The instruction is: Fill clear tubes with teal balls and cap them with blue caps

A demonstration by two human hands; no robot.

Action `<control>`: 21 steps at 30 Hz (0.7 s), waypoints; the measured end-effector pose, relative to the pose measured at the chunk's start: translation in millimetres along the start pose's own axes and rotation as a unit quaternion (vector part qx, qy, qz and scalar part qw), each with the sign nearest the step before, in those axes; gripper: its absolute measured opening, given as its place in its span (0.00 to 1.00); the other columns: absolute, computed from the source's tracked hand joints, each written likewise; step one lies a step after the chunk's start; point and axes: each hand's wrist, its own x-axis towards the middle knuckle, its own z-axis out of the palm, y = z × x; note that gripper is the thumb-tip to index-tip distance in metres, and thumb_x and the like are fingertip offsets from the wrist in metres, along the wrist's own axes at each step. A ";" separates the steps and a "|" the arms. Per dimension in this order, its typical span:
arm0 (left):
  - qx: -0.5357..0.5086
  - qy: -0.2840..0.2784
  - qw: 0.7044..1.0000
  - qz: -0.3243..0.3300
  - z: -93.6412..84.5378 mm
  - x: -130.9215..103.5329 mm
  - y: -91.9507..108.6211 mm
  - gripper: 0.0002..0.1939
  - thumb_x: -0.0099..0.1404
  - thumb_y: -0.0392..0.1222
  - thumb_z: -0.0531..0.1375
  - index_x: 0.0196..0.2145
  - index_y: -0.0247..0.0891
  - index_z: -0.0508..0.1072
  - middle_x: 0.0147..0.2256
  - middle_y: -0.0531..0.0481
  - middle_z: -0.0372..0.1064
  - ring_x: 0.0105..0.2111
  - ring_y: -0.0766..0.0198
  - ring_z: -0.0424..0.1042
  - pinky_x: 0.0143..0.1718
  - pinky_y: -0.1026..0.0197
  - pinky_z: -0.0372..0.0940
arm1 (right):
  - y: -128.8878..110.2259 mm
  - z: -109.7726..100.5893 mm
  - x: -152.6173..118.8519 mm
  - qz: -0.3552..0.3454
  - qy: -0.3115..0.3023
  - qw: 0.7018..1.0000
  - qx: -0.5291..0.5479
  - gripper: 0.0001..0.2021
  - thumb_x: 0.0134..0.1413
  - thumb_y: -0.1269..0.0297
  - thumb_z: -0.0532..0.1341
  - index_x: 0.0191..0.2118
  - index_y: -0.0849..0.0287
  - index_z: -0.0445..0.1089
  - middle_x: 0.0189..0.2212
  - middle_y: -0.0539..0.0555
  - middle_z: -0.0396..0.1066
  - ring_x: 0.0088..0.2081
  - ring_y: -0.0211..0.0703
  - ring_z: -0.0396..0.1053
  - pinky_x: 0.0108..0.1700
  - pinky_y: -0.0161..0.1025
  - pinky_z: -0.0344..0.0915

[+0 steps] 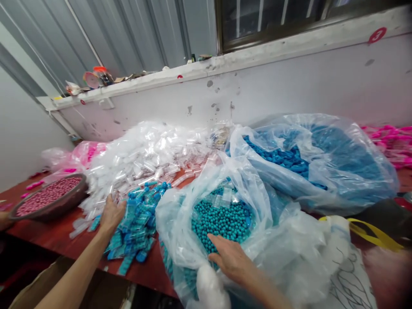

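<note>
My left hand (112, 213) reaches to the edge between a heap of clear plastic tubes (141, 150) and a pile of small tubes filled with teal beads and closed with blue caps (138, 223). Its thumb and fingers look apart, with the fingertips against the clear tubes; I make out nothing held. My right hand (228, 256) is at the front of an open plastic bag (174, 223) full of round teal beads (222, 219). The fingers there are stretched out and the thumb stands apart, fingertips over the beads. A few clear tubes (227, 195) lie on the beads.
Behind on the right sits a large bag of blue caps (283, 159). On the left is a bowl of pink beads (48, 197), with another person's hand (4, 219) at its rim. Pink pieces (392, 143) lie far right on the red table (157, 268). A cardboard box is below.
</note>
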 end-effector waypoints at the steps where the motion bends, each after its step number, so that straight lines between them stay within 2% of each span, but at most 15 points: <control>1: 0.021 0.017 0.999 0.020 0.7 -8.0 4.6 0.32 0.54 0.42 0.56 0.54 0.24 0.56 0.40 0.34 0.65 0.41 0.44 0.66 0.41 0.41 0.61 | 0.9 1.3 0.3 -0.001 0.001 1.000 -0.001 0.24 0.52 0.66 0.55 0.56 0.61 0.59 0.47 0.61 0.68 0.47 0.53 0.65 0.48 0.43 0.59; 3: 0.029 0.035 0.995 0.089 6.5 -35.9 19.3 0.26 0.59 0.42 0.52 0.54 0.29 0.57 0.47 0.34 0.63 0.47 0.47 0.64 0.47 0.45 0.58 | 1.9 4.4 1.7 0.000 0.012 1.000 -0.004 0.23 0.51 0.67 0.56 0.55 0.60 0.60 0.46 0.60 0.69 0.47 0.53 0.65 0.47 0.43 0.59; 4: 0.022 0.029 0.983 0.179 11.6 -53.9 28.0 0.22 0.61 0.41 0.49 0.52 0.30 0.60 0.46 0.36 0.65 0.45 0.51 0.65 0.47 0.49 0.60 | 2.1 6.3 2.6 0.000 0.019 1.000 -0.007 0.22 0.51 0.67 0.56 0.54 0.59 0.61 0.45 0.59 0.69 0.47 0.52 0.65 0.47 0.42 0.59; 5: 0.016 -0.003 0.959 0.284 18.1 -72.6 36.7 0.19 0.62 0.41 0.47 0.49 0.32 0.63 0.43 0.38 0.67 0.44 0.54 0.67 0.47 0.52 0.60 | 2.2 8.1 3.2 0.000 0.025 1.000 -0.010 0.21 0.51 0.67 0.56 0.53 0.59 0.62 0.44 0.59 0.70 0.46 0.52 0.65 0.47 0.42 0.59; 6: 0.022 -0.087 0.912 0.400 25.3 -90.5 44.4 0.17 0.63 0.40 0.47 0.48 0.34 0.64 0.41 0.41 0.68 0.43 0.57 0.67 0.47 0.54 0.60 | 2.0 9.6 3.6 0.001 0.029 0.999 -0.015 0.20 0.51 0.68 0.56 0.51 0.58 0.63 0.44 0.58 0.70 0.46 0.51 0.65 0.46 0.41 0.59; 7: 0.035 -0.170 0.847 0.503 32.5 -105.8 50.6 0.16 0.62 0.38 0.47 0.47 0.36 0.65 0.39 0.43 0.69 0.44 0.58 0.66 0.48 0.55 0.59 | 1.6 10.5 3.5 0.001 0.031 0.999 -0.020 0.18 0.51 0.68 0.56 0.50 0.58 0.64 0.43 0.58 0.70 0.46 0.50 0.65 0.46 0.41 0.59; 8: 0.064 -0.246 0.783 0.568 39.0 -117.5 54.5 0.16 0.62 0.36 0.47 0.46 0.38 0.66 0.38 0.45 0.69 0.46 0.59 0.64 0.50 0.54 0.57 | 0.8 10.4 3.0 0.002 0.031 0.999 -0.025 0.17 0.51 0.68 0.56 0.49 0.58 0.65 0.42 0.58 0.70 0.45 0.50 0.65 0.45 0.40 0.59; 9: 0.094 -0.290 0.740 0.600 44.3 -125.0 55.9 0.16 0.62 0.35 0.47 0.45 0.39 0.67 0.36 0.46 0.70 0.47 0.59 0.63 0.51 0.53 0.56 | -0.5 9.1 2.1 0.005 0.029 0.999 -0.031 0.16 0.50 0.69 0.56 0.47 0.58 0.66 0.42 0.57 0.70 0.45 0.49 0.65 0.45 0.40 0.59; 10: 0.125 -0.314 0.715 0.612 48.0 -128.4 54.9 0.16 0.61 0.33 0.47 0.44 0.40 0.68 0.35 0.47 0.70 0.47 0.58 0.64 0.52 0.52 0.55 | -2.6 6.9 1.2 0.010 0.027 0.999 -0.039 0.15 0.50 0.69 0.56 0.45 0.57 0.66 0.41 0.57 0.70 0.44 0.49 0.65 0.44 0.40 0.59; 11: 0.153 -0.320 0.709 0.609 49.8 -128.4 51.6 0.17 0.61 0.31 0.46 0.43 0.39 0.69 0.34 0.47 0.70 0.46 0.58 0.64 0.52 0.51 0.54 | -5.6 3.7 0.9 0.017 0.023 0.998 -0.049 0.13 0.50 0.69 0.56 0.44 0.57 0.67 0.40 0.56 0.70 0.44 0.48 0.65 0.44 0.39 0.59; 15: 0.197 -0.272 0.742 0.581 45.7 -114.4 29.3 0.21 0.59 0.26 0.44 0.44 0.37 0.69 0.36 0.45 0.71 0.41 0.58 0.66 0.50 0.50 0.54 | -27.2 -8.2 18.0 0.045 0.011 0.991 -0.123 0.09 0.51 0.67 0.56 0.40 0.57 0.67 0.37 0.56 0.69 0.41 0.48 0.67 0.41 0.40 0.60; 19: 0.181 -0.234 0.737 0.608 43.5 -106.7 9.8 0.23 0.57 0.24 0.44 0.44 0.36 0.70 0.35 0.45 0.71 0.39 0.57 0.68 0.49 0.50 0.55 | -48.1 0.0 72.0 0.073 0.028 0.983 -0.168 0.18 0.48 0.60 0.60 0.45 0.59 0.62 0.38 0.58 0.68 0.38 0.50 0.68 0.36 0.40 0.63; 21: 0.175 -0.208 0.746 0.608 45.0 -106.7 4.6 0.25 0.56 0.22 0.43 0.44 0.34 0.70 0.32 0.45 0.72 0.37 0.58 0.69 0.49 0.50 0.56 | -49.5 8.8 98.1 0.078 0.042 0.982 -0.164 0.17 0.48 0.63 0.59 0.45 0.60 0.62 0.40 0.59 0.67 0.38 0.49 0.68 0.36 0.40 0.63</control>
